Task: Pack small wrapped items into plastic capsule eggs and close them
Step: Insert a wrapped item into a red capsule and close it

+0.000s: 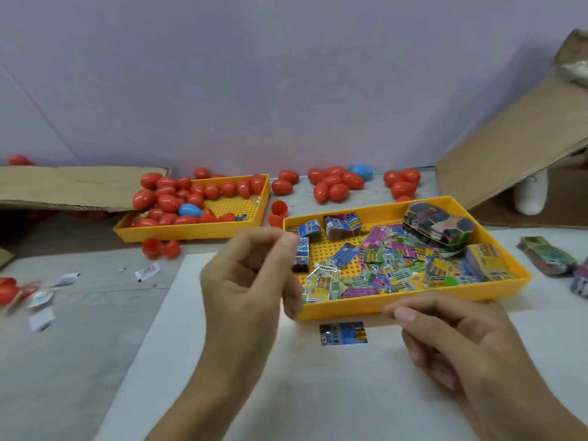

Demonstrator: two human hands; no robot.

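Observation:
My left hand point(251, 281) is raised in front of the near yellow tray point(350, 308) and pinches a small blue wrapped item point(302, 254) at its fingertips. My right hand point(451, 342) hovers over the white sheet with fingers loosely curled and nothing in it. Another blue wrapped item point(343, 333) lies flat on the sheet between my hands. The near tray holds several colourful wrapped items point(397, 268). Open red egg halves point(160, 248) lie left of my left hand, and another open red egg half point(278, 211) lies between the trays.
A second yellow tray point(191, 233) at the back left holds several red eggs and a blue egg point(190, 210). More red eggs point(334, 184) lie along the wall. Cardboard sheets point(515, 128) lean at right and left. Bundled packets point(547, 256) sit at far right.

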